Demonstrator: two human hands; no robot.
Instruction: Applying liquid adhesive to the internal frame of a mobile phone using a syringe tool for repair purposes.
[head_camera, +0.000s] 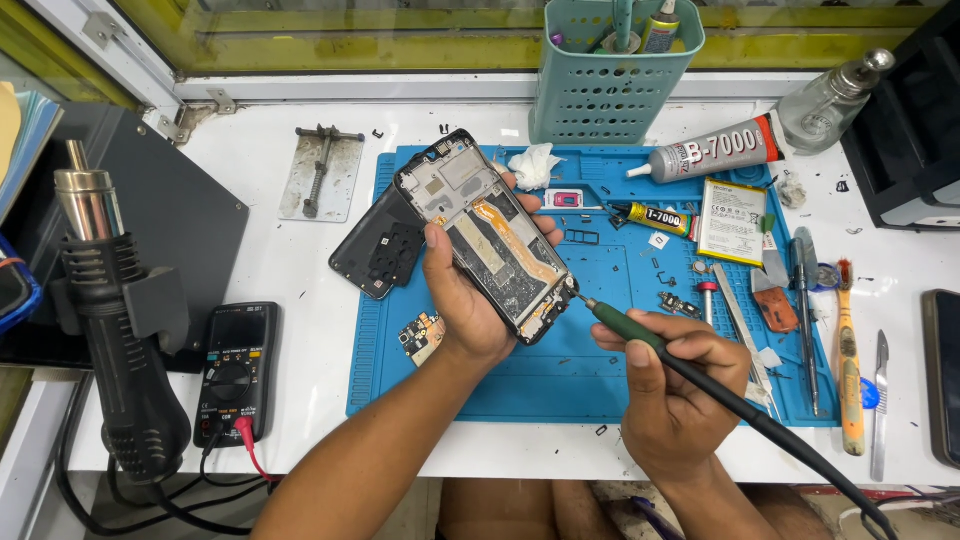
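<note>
Right now the left hand (468, 300) is wrapped around an opened black smartphone with its bare inner frame facing up (490, 235), held tilted above the blue silicone work mat (560, 375). The right hand (670, 385) is clamped on a green-handled soldering iron (640, 335), whose tip touches the phone's lower corner. Around them lie a black back cover (378, 255), a small circuit board (422, 335), a flat white battery (733, 222), two glue tubes (715, 150), tweezers and a yellow brush (850, 370). A black multimeter (237, 365) and a hot-air gun (110, 300) stand left on the white bench; a teal perforated tool cup (610, 85) stands by the window.
</note>
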